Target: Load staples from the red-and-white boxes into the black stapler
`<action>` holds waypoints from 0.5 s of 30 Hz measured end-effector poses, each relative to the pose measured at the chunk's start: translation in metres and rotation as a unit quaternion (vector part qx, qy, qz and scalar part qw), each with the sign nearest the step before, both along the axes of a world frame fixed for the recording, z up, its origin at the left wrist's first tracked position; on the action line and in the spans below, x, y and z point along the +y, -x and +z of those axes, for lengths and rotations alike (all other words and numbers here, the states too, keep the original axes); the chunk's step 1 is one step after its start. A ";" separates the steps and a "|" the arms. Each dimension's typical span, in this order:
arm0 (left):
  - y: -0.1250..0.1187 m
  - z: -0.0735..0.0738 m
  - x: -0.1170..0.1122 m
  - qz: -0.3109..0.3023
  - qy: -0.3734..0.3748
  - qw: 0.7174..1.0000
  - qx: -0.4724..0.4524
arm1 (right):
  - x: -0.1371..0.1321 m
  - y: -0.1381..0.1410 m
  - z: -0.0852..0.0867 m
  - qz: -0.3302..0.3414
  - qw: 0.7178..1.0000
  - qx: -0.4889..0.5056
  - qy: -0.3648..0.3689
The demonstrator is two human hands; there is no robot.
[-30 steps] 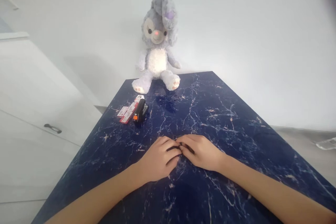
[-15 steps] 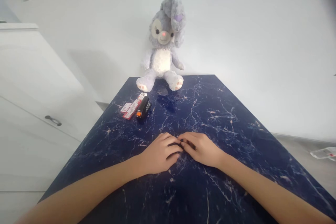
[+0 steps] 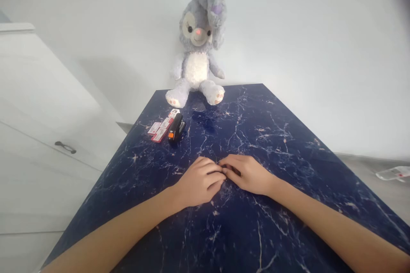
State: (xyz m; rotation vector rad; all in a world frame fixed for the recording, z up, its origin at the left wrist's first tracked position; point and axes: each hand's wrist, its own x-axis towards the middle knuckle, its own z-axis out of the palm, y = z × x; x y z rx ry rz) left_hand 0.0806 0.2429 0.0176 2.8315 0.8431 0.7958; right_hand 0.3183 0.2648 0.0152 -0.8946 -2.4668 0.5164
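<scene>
My left hand rests palm down on the dark blue marbled table, its fingers slightly bent and a little apart. Opposite it, my right hand lies with curved fingers and a gap between thumb and forefinger. The fingertips of both hands meet, and I see nothing held in either. Beyond my left hand lies a black stapler with an orange patch at its near end. Several small red and white boxes are grouped against its left side.
A grey-lilac plush rabbit sits at the table's far edge, against the white wall. White cabinets with a dark handle stand at the left. On the floor at the right lies a clear plastic item.
The view has tilted slightly, so the table, plush rabbit and hands appear a little higher. My hands keep nearly the same pose, fingertips together.
</scene>
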 end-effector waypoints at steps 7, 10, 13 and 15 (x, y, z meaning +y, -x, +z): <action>0.155 0.021 0.096 0.408 -0.113 0.901 -0.093 | 0.002 0.000 -0.006 0.010 1.000 -0.013 -0.025; 0.199 0.008 0.118 0.450 0.003 0.892 -0.033 | 0.002 0.002 -0.007 0.007 1.000 -0.013 -0.022; 0.200 -0.007 0.131 0.408 0.086 0.909 -0.012 | 0.002 0.003 -0.007 0.003 1.000 -0.013 -0.019; 0.187 -0.009 0.145 0.411 0.086 0.907 -0.024 | 0.002 0.002 -0.008 0.002 1.000 -0.016 -0.025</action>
